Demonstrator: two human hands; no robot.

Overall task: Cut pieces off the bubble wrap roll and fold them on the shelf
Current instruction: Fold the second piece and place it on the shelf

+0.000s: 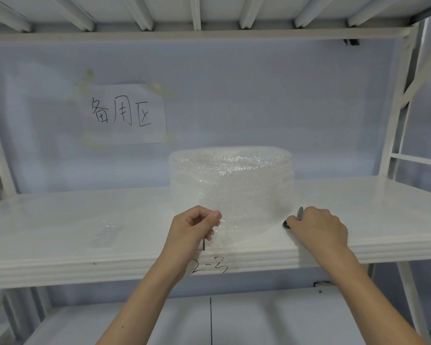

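Pinching the clear bubble wrap roll's (230, 180) loose sheet taut, left hand (193, 227) steadies it; right hand (317, 226) grips dark-handled scissors (299, 214) on the white shelf (85, 235), likely to cut.

A white paper sheet (127, 113) taped to the wall behind my shelf carries three handwritten black characters, 备用区. On the front edge of the shelf (85, 267), just below my left wrist, a handwritten mark reads roughly "2-3", its first figure partly hidden.
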